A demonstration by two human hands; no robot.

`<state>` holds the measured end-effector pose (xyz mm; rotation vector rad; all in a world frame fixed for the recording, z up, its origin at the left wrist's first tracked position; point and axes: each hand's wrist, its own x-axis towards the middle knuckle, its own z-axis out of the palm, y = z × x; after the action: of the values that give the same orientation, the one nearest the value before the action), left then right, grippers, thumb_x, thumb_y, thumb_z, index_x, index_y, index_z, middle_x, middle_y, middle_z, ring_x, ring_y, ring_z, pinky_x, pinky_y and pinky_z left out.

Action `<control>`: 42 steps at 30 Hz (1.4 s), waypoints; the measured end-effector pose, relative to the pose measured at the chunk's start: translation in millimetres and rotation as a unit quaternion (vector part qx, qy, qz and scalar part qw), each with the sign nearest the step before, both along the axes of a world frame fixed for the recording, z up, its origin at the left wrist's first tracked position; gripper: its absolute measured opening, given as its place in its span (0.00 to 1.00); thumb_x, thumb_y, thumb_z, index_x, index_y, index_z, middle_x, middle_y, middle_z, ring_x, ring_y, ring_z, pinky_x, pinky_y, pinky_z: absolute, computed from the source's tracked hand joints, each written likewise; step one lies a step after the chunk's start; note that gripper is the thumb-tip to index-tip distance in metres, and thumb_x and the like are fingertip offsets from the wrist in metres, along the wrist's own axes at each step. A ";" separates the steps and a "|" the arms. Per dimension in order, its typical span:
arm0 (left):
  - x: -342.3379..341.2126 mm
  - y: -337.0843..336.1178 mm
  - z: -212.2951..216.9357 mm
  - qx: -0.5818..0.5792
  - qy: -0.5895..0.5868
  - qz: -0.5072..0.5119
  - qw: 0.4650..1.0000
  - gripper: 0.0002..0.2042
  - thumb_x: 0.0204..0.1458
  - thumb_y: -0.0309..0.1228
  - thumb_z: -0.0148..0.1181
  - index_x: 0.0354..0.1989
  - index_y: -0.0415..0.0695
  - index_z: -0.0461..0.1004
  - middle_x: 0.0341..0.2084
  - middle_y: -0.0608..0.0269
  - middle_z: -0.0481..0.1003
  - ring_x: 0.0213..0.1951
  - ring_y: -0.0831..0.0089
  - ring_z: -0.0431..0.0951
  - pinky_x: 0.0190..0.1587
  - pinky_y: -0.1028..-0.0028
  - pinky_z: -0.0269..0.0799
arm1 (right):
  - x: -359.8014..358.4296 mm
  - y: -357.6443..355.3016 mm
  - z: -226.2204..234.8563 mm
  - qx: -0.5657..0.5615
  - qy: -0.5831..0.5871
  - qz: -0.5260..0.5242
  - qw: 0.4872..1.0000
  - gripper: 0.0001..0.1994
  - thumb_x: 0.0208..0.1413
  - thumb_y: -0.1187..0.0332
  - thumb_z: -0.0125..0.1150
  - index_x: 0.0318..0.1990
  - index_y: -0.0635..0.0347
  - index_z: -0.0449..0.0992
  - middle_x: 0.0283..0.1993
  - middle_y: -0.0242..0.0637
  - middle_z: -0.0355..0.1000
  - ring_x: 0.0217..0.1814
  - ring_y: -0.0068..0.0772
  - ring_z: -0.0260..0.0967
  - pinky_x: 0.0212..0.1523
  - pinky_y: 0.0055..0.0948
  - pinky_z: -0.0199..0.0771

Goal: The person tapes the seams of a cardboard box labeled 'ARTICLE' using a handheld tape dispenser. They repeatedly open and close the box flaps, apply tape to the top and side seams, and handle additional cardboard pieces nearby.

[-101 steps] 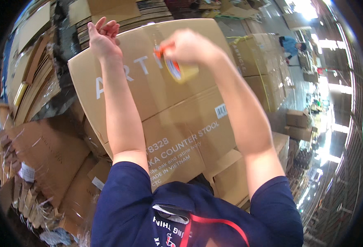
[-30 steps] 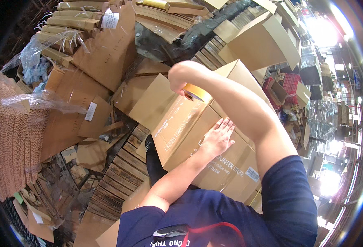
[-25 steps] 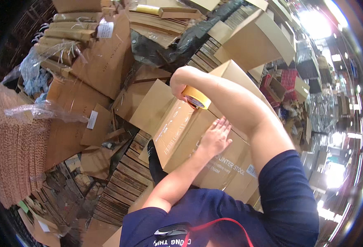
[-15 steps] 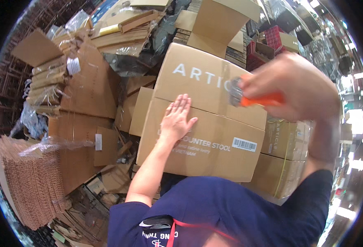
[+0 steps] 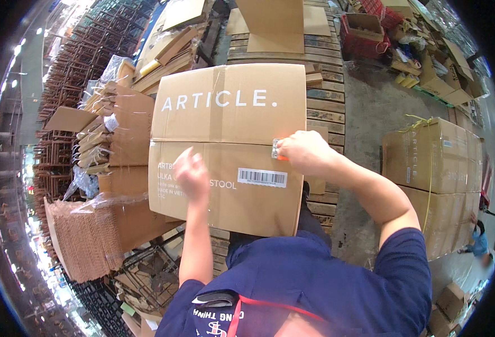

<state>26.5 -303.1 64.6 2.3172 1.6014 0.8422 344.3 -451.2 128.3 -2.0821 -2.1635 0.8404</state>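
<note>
A large brown cardboard carton [image 5: 247, 213] stands in front of me, with white print, a barcode label and a seam running across its top. Against the right end of that seam, my right hand [image 5: 309, 151] is closed around a small orange hand tool with a grey end [image 5: 277, 149]; most of it is hidden in my fist, so its exact kind does not show. Over the left half of the carton is my left hand [image 5: 192, 175], lifted, its fingers bent and smeared by motion. It seems to hold nothing, but I cannot be sure.
The carton sits by a wooden slatted pallet [image 5: 326, 84]. Left are flattened cardboard and a stack of corrugated sheets [image 5: 87, 241]. An open box [image 5: 273, 22] stands beyond. Strapped cartons [image 5: 435, 157] are at right, a red crate [image 5: 364, 35] farther off, and another person [image 5: 477, 241] behind them.
My left hand has come up off the carton, where it lay flat. My right hand with the orange tool has come down onto the carton's right side. The view has swung round.
</note>
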 end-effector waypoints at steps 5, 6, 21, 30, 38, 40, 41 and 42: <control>142.6 -34.5 -57.3 -0.033 0.213 -0.098 0.972 0.38 0.76 0.56 0.48 0.87 0.48 0.54 0.88 0.47 0.48 0.87 0.42 0.42 0.86 0.43 0.41 | -1.4 7.2 16.1 0.044 0.010 0.074 0.996 0.07 0.53 0.71 0.66 0.32 0.63 0.89 0.33 0.51 0.85 0.38 0.58 0.87 0.42 0.51 0.88; 148.3 -34.0 -59.1 -0.050 0.223 -0.103 0.968 0.39 0.76 0.58 0.46 0.88 0.49 0.51 0.88 0.49 0.44 0.88 0.42 0.38 0.86 0.42 0.39 | -0.1 5.3 15.7 0.028 0.005 0.075 0.997 0.07 0.53 0.71 0.66 0.32 0.64 0.88 0.33 0.52 0.85 0.38 0.58 0.87 0.43 0.51 0.88; 212.9 -159.8 -53.0 -0.104 0.262 -0.148 0.948 0.57 0.66 0.53 0.64 0.85 0.24 0.34 0.84 0.21 0.26 0.84 0.22 0.25 0.84 0.31 0.31 | 34.2 -88.9 -83.1 0.042 -0.103 0.119 0.987 0.10 0.53 0.69 0.71 0.40 0.61 0.91 0.38 0.47 0.87 0.41 0.49 0.88 0.42 0.49 0.89; 254.7 -166.7 -57.0 -0.082 0.400 -0.016 0.913 0.44 0.68 0.35 0.60 0.85 0.28 0.44 0.83 0.19 0.44 0.80 0.13 0.47 0.79 0.30 0.54 | 69.1 -52.6 -73.5 -0.031 -0.085 0.250 0.964 0.09 0.56 0.67 0.69 0.40 0.53 0.92 0.42 0.40 0.89 0.47 0.44 0.89 0.45 0.45 0.89; 258.7 -173.5 -67.7 0.077 0.478 -0.095 0.870 0.37 0.70 0.31 0.57 0.84 0.28 0.52 0.81 0.21 0.52 0.78 0.13 0.55 0.70 0.25 0.67 | 102.5 -60.3 -68.1 -0.105 -0.128 0.166 0.972 0.08 0.54 0.68 0.70 0.41 0.52 0.91 0.42 0.39 0.88 0.47 0.47 0.88 0.47 0.49 0.88; 255.8 -175.8 -58.2 0.061 0.459 -0.107 0.880 0.38 0.69 0.30 0.57 0.84 0.28 0.51 0.82 0.22 0.51 0.78 0.14 0.55 0.70 0.25 0.67 | 135.0 -42.3 -13.5 0.026 -0.041 0.062 0.997 0.10 0.54 0.69 0.70 0.43 0.52 0.91 0.41 0.42 0.87 0.46 0.49 0.87 0.47 0.49 0.86; 253.9 -178.6 -54.6 0.052 0.451 -0.118 0.883 0.38 0.69 0.30 0.57 0.84 0.28 0.51 0.82 0.22 0.50 0.78 0.14 0.55 0.70 0.25 0.67 | 147.6 -33.9 10.5 0.116 0.008 0.013 0.993 0.10 0.54 0.69 0.70 0.44 0.52 0.91 0.40 0.44 0.86 0.45 0.51 0.86 0.47 0.48 0.86; 249.4 -179.5 -56.1 0.045 0.428 -0.094 0.898 0.42 0.66 0.33 0.64 0.84 0.30 0.52 0.83 0.29 0.53 0.81 0.22 0.54 0.75 0.28 0.61 | 152.4 -22.2 37.6 0.161 0.050 0.017 0.985 0.10 0.55 0.68 0.70 0.43 0.51 0.91 0.40 0.45 0.86 0.44 0.52 0.85 0.47 0.48 0.85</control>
<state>275.8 -482.5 8.5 3.0698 1.5431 -0.2240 496.6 -473.4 165.9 -1.8116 -2.1216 0.5384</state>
